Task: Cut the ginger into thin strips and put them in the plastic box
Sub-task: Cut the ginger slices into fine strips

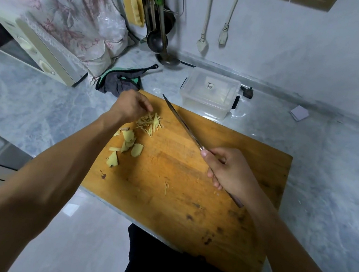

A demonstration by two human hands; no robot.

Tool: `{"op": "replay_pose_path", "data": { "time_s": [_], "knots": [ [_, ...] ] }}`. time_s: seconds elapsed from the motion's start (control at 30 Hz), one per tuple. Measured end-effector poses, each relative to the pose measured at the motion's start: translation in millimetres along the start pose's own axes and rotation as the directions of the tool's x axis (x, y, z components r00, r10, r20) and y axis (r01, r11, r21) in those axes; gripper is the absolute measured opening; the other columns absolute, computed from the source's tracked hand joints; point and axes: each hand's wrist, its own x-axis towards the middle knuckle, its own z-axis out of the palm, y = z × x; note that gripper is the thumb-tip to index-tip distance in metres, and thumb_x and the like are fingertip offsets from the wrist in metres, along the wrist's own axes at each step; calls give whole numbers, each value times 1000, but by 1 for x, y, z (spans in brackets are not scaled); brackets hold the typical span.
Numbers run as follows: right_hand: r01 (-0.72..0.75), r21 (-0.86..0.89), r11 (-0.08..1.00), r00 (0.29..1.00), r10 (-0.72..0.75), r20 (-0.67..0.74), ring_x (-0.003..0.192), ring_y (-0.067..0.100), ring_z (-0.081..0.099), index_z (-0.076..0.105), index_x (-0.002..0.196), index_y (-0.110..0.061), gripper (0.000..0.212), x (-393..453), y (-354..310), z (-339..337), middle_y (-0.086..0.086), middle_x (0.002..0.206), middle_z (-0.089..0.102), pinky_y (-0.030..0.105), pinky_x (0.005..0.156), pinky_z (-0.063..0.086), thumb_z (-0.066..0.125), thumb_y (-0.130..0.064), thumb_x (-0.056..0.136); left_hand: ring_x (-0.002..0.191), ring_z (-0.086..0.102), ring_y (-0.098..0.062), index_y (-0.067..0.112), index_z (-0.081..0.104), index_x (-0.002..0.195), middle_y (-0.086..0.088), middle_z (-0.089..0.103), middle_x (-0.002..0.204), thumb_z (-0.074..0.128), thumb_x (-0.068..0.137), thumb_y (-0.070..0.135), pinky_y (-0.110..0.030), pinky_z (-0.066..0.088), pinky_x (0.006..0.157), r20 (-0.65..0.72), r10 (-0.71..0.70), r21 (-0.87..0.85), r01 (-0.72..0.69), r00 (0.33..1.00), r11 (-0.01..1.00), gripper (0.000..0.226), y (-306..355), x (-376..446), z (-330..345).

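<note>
Worn wooden board (190,183), clear plastic box (209,94)

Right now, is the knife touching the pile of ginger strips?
Apart. The head view shows bare cutting board between the knife blade, held by the right hand, and the ginger strips at the left hand's fingertips.
</note>
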Motion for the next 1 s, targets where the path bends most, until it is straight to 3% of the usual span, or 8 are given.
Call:
{"op": "replay_pose_path", "data": {
  "time_s": [0.17,0.23,0.33,0.53,0.7,0.83,1.0],
  "knots": [
    [-5,-2,1000,1000,5,8,48,17,60,72,110,-19,37,-1,3,1,5,66,69,35,53,55,54,-50,98,78,64,-14,12,72,79,-3,69,82,80,77,4,-24,51,74,-73,-34,-68,29,997,997,12,-2,3,3],
    [-9,-1,1000,1000,10,10,48,17,60,72,110,-20,37,-1,4,2,5,66,69,36,53,55,55,-50,98,85,67,-14,12,76,86,-3,72,88,76,83,7,-25,52,83,-45,-61,-87,57,997,995,6,-4,5,4],
    [-14,8,1000,1000,14,11,48,17,60,72,109,-19,37,-1,6,2,5,66,69,37,53,55,55,-50,98,91,66,-12,15,78,92,2,72,92,64,89,3,-25,50,90,9,-104,-76,104,995,992,19,-5,5,4],
    [-13,-6,1000,1000,13,12,49,18,62,72,108,-20,39,-1,7,3,3,66,69,37,53,57,53,-52,97,84,66,-14,10,78,96,-1,72,93,69,86,1,-25,52,82,-47,-54,-53,52,997,997,16,-6,-2,3],
    [-20,0,1000,1000,20,21,48,15,60,71,104,-19,36,-4,7,4,4,66,69,31,51,53,55,-50,98,78,62,-14,10,73,87,-7,72,91,74,82,5,-22,45,70,-95,-13,38,17,995,999,7,-10,-6,8],
    [-15,-5,1000,1000,16,9,47,15,60,72,105,-19,34,-10,7,4,5,67,70,31,51,53,55,-48,98,90,63,-13,11,72,106,-4,71,103,57,82,-10,-20,46,77,-65,-45,-8,44,997,999,35,-9,-16,10],
    [-24,28,999,1000,24,6,47,17,58,72,103,-17,33,-21,12,1,7,66,69,32,50,51,55,-46,99,97,64,-14,11,73,99,4,69,101,62,86,-7,-27,51,90,-56,-39,-145,30,998,989,25,3,-63,21]
  ]
}}
